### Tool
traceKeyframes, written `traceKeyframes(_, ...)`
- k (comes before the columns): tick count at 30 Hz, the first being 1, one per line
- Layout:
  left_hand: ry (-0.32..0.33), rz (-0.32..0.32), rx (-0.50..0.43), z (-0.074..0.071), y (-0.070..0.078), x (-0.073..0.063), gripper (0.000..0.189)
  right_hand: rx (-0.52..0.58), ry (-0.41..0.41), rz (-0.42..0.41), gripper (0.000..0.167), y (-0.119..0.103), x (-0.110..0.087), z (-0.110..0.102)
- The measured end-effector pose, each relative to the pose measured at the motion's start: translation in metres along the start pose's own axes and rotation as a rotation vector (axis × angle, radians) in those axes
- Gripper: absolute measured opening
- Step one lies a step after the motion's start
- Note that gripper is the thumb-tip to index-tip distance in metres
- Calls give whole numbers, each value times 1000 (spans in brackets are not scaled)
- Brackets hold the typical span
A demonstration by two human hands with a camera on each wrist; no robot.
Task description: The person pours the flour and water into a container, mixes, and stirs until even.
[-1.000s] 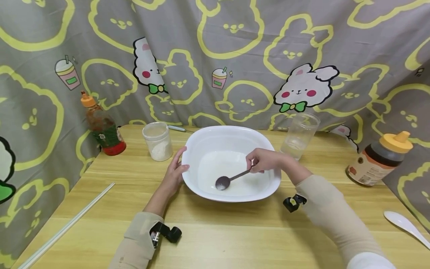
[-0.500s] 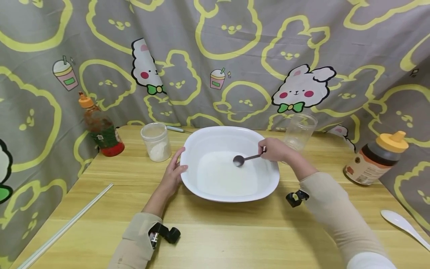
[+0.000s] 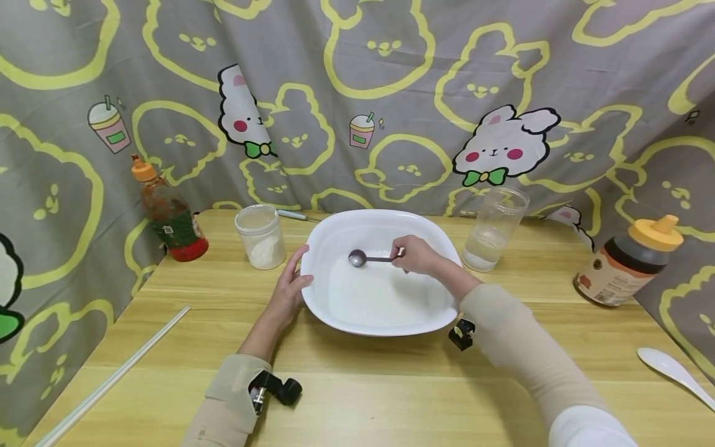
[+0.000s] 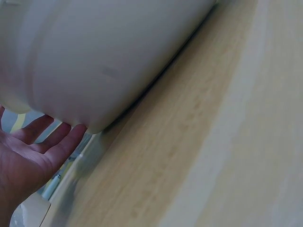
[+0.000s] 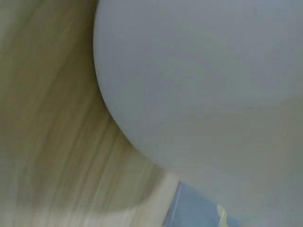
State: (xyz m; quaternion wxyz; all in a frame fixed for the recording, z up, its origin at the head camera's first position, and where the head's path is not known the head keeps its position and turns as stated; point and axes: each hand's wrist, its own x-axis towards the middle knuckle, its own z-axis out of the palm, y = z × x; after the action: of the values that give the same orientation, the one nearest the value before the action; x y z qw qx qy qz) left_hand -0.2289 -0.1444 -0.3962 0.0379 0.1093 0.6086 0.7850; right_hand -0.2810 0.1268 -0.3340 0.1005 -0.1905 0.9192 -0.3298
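A white basin (image 3: 385,327) with rounded corners stands on the wooden table, a milky white layer covering its bottom. My left hand (image 3: 287,290) holds the basin's left side, thumb at the rim and fingers against the outer wall. In the left wrist view the fingertips (image 4: 75,131) touch that wall from below. Over the basin, my right hand (image 3: 416,254) pinches the handle of a dark brown spoon (image 3: 357,258). The round spoon bowl points left, near the far inner wall. Neither the right hand nor the spoon shows in the right wrist view, which the basin (image 5: 199,85) mostly fills.
A jar of white powder (image 3: 262,245) stands left of the basin, a glass of clear liquid (image 3: 491,239) right of it. Farther out are a red sauce bottle (image 3: 173,217), a dark syrup bottle (image 3: 625,267), chopsticks (image 3: 117,372) and a white spoon (image 3: 670,371).
The spoon first moved up and right within the basin, then swung left along its far side with my right hand. My left hand has stayed at the basin's left side.
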Motion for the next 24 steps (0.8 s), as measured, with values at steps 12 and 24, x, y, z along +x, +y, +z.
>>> traceKeyframes(12, -9, 18, -22, 0, -1, 0, 63, 150, -279, -116, 6, -11, -15, 11)
traceKeyframes(24, -12, 8, 3, -1, -1, 1, 61, 21, -522, -199, 9, -2, -45, -34)
